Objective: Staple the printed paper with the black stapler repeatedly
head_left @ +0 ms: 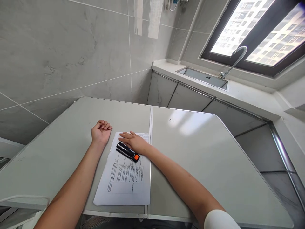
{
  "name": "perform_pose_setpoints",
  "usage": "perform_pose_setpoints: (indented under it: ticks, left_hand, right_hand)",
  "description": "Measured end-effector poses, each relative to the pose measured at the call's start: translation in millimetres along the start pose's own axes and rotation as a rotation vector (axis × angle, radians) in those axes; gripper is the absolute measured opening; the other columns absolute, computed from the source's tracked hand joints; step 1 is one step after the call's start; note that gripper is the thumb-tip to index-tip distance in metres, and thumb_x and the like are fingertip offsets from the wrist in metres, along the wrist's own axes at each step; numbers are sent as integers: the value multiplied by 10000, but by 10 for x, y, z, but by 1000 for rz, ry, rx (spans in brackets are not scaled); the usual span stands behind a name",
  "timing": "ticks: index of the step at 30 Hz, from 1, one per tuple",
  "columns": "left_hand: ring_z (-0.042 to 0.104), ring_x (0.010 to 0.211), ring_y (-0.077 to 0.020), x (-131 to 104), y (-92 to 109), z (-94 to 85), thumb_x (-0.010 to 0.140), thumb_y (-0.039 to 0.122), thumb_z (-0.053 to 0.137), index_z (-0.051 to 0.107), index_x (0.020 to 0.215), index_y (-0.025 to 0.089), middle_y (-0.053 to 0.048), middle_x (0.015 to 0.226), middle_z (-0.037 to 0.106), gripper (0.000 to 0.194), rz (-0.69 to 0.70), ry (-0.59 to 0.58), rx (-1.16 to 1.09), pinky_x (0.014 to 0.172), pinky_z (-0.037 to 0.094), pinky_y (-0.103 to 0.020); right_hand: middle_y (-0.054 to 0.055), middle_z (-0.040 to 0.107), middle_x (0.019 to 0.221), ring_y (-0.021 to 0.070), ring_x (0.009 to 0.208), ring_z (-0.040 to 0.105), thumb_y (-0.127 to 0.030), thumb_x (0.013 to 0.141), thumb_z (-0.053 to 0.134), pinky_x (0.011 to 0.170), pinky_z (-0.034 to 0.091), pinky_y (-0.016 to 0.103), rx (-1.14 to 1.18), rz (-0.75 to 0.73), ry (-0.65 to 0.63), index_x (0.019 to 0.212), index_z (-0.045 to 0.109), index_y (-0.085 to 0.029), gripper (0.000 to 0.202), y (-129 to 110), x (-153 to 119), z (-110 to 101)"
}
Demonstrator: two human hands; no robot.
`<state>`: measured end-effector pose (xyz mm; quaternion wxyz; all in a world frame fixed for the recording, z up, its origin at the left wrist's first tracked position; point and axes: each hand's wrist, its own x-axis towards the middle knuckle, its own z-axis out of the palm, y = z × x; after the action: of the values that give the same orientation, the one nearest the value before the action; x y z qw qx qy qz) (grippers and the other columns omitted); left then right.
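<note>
Printed sheets of paper [126, 190] lie on the table, left of its centre seam. On top of them rests a black stapler [127, 152] with an orange patch at its near end. My right hand [133, 142] lies flat on the upper part of the papers, just beyond the stapler, fingers stretched out and holding nothing. To the left of the papers, my left hand [101, 131] rests on the table with the palm turned up. Its fingers are loosely curled in, and nothing shows in them.
The pale folding table [190, 159] has a metal seam down its middle. Beyond it stands a counter [252, 98] with a sink [205, 78] and a curved faucet [238, 58] under a window. A tiled wall [71, 47] runs along the left.
</note>
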<state>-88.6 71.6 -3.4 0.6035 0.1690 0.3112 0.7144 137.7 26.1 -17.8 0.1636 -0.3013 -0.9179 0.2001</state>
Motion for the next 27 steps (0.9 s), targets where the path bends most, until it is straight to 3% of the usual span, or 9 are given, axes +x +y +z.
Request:
perform_pose_setpoints:
  ticks: [4,7,9,13,15,18,22,25,27]
  left_hand:
    - [354,453,-68,20,42,-19,635,70,648,491,665,185,72,536,327,197,12,17,-18,523,356,-242]
    - [356,458,-69,26,20,-23,612,68,642,511,659,183,70,533,332,180,24,21,-30,521,360,-241]
    - [356,465,-71,37,-9,-30,607,62,637,525,651,179,66,532,338,168,30,15,-38,521,363,-240]
    - [358,474,-74,79,-65,-51,620,57,635,548,640,173,57,532,345,147,39,1,-24,515,367,-235]
    - [364,477,-75,95,-85,-58,625,60,633,552,636,171,56,531,342,138,44,1,-24,515,370,-231]
    - [366,478,-72,101,-105,-61,626,61,626,548,630,170,55,532,341,134,47,4,-36,515,373,-224]
    - [357,479,-70,101,-123,-70,636,60,614,558,635,168,53,537,352,122,59,4,-39,508,364,-221]
    - [360,481,-69,105,-132,-81,642,61,614,564,643,167,53,546,349,117,62,-1,-39,511,359,-222]
    - [366,483,-68,107,-134,-83,640,61,613,561,644,165,54,550,346,117,59,-3,-40,511,351,-221]
  right_hand:
    - [33,521,1572,201,1477,443,-246,1084,447,1263,283,459,40,-12,28,1399,615,-270,358,-41,197,58]
    - [43,665,1384,195,1323,562,-208,1031,509,1172,406,401,116,81,222,1298,685,-256,324,161,122,-61]
    - [64,718,1209,208,1189,610,-154,979,508,1079,476,385,118,300,440,1195,734,-243,325,460,-85,-261]
    - [134,679,1224,283,1212,570,-152,875,545,1040,483,420,-79,778,723,1100,776,-189,325,1174,-724,-793]
    - [172,688,1170,315,1129,603,-189,844,579,1019,481,460,-109,845,738,1011,797,-154,277,1417,-1003,-992]
    - [127,735,975,268,903,657,-188,809,582,946,506,431,-93,824,688,827,798,-174,217,1568,-1208,-1098]
    - [105,762,921,239,827,676,-195,804,588,894,520,398,-57,790,692,822,783,-178,197,1516,-1046,-985]
    - [76,776,933,213,822,692,-255,828,634,841,539,351,45,734,729,905,771,-192,169,1332,-613,-813]
    - [49,772,888,197,794,685,-291,822,689,793,537,327,202,644,723,860,752,-203,115,1149,-220,-668]
